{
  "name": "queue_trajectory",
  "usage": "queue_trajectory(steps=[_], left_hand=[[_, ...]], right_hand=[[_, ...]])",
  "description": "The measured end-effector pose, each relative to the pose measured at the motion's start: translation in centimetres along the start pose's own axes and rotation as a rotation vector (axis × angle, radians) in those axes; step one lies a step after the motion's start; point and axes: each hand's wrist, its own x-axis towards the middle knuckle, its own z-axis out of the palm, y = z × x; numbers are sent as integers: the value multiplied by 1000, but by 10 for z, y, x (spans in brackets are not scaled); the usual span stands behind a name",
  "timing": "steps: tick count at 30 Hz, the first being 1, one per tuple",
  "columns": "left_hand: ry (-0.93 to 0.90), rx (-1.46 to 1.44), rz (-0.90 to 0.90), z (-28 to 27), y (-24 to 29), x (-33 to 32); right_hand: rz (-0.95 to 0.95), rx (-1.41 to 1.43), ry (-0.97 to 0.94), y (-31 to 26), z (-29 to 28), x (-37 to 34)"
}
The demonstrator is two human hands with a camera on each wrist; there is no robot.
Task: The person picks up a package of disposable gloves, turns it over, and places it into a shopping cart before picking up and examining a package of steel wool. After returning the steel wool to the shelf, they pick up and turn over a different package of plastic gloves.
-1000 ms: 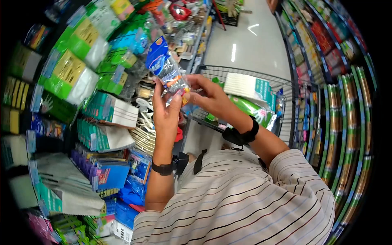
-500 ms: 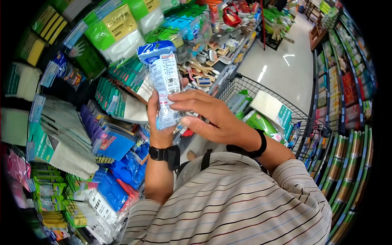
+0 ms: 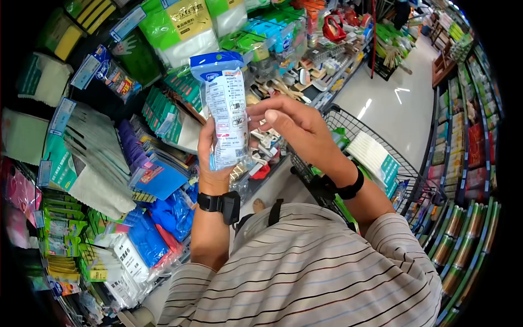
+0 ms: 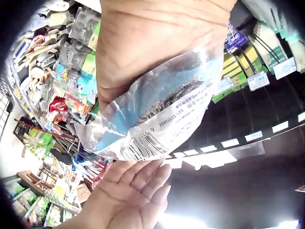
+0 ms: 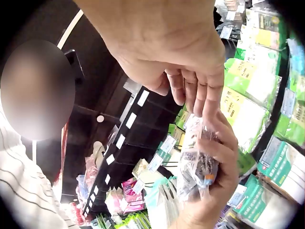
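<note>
A clear plastic packet (image 3: 231, 117) with a blue header and a white printed label stands upright in my left hand (image 3: 213, 177). The thumb lies along the packet's left edge, and the fingers wrap behind it, as the right wrist view shows. Its bottom end, with a barcode on the label (image 4: 143, 145), appears in the left wrist view with grey, metallic-looking contents (image 4: 167, 98). My right hand (image 3: 302, 131) is beside the packet's right edge, fingers extended and fingertips right at the plastic. In the left wrist view its palm (image 4: 128, 207) faces the camera.
Shelves on the left hold hanging cloths (image 3: 103, 158), green-and-white packs (image 3: 182, 32) and blue bags (image 3: 139, 234). Brushes (image 3: 310, 79) lie farther along. A wire shopping cart (image 3: 419, 177) containing a white-and-teal pack (image 3: 376, 161) stands front right. Another shelf (image 3: 463, 229) lines the aisle's right side.
The packet has turned from its front to its printed back and stands more upright in my left hand. My right hand has drawn back from gripping it to its right edge.
</note>
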Motion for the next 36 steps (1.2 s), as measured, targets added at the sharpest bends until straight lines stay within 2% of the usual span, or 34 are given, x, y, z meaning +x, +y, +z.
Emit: queue_trajectory(steps=[1,4,18,21,24,28,32,33,36], left_hand=[[48,-8,15,2,1,-2],[-55,-32,40,-13,4,0],[42,-8,98,-13,18,-6],[192,199,110,-4,23,-5],[395,570,238,-3,17,0],[465,1220,390,-7,23,-2],[425,1108,316,-10,36,-13],[392,1068,368,-7,39,-13],[387,974,341,-2,48,-16]], right_hand=[[9,-7,-13,1,-3,2],[8,-56,-5,5,-6,10],[40,-72,-88,12,2,34],[104,-87,-127,19,4,44],[136,-97,-115,32,10,55],[138,-129,-112,57,11,72],[208,-139,-56,59,17,84],[207,-121,-76,63,17,89],[213,-71,-125,72,19,103]])
